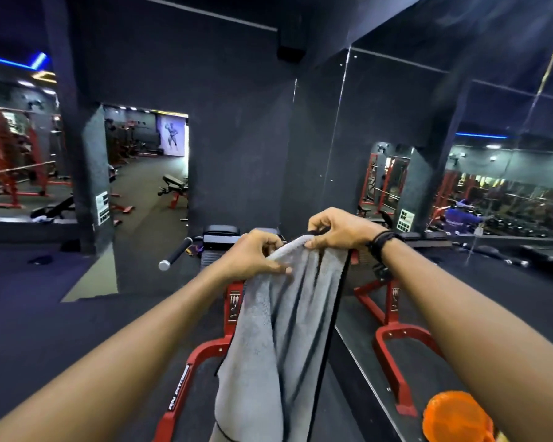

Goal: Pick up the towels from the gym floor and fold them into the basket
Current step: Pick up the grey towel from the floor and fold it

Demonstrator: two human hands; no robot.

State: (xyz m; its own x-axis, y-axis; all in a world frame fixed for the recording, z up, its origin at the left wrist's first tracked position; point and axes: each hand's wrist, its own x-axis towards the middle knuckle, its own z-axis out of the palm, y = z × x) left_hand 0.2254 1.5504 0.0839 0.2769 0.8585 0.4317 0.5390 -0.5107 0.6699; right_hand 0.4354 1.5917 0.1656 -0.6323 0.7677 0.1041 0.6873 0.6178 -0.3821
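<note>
1. Both arms reach forward at chest height, and between them hangs a grey towel [268,330] with a dark edge running down its right side.
2. The left hand [253,256] has its grip clamped on the towel's upper left part, fingers curled over the top and the thumb pressing the cloth from the side.
3. The right hand [336,231] pinches the top corner of the towel between thumb and curled fingers, so its grip is closed on the cloth too. A black wristband [382,247] sits on that wrist.
4. The two hands are close together, nearly touching at the towel's top edge, and the cloth drops from them in long loose folds, well off the gym floor [45,314].
5. Behind the towel stands a red-framed machine [201,355] with black pads, set against a mirror wall [412,122] that repeats its frame.
6. An orange basket [454,416] shows at the lower right, by the right forearm, partly cut off by the frame's edge.
7. Farther back on the left, red racks and a black bench [173,186] stand in the open gym area.
</note>
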